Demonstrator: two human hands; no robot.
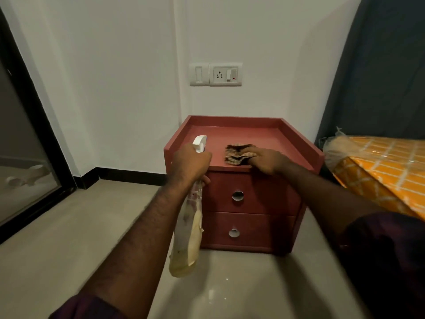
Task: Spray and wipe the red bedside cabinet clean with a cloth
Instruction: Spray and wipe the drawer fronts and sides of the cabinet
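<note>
Dark sleeve [388, 254] and bare forearms, lower frame, lead up to two hands at the red bedside cabinet [250, 203], which stands at centre frame on the pale floor [57, 238] against the white wall, with the bed [379, 164] just beside it at the right. The left hand [190, 162] grips the spray bottle [187, 229] at its neck, fingers curled round just under the white trigger head [199, 142]; the body hangs down and towards the camera in front of the cabinet's left edge. The bottle looks like thin translucent plastic with a peeling label, probably light and a little flexible, so the stiff neck is the sound place to hold it. The right hand [266, 161] lies on the crumpled checked cloth [236, 154], fingers [251, 151] laid fairly flat and pressing it onto the front part of the cabinet's top surface [248, 137]. The cloth is soft and limp and bunches easily; a flat palm should keep it spread under pressure. The cabinet appears rigid with a smooth painted finish, likely slippery when wet; a raised rim [232, 119] bounds the back and sides, where the cloth must be worked into the corners. Two drawers with round metal pulls [237, 195] face the camera.
</note>
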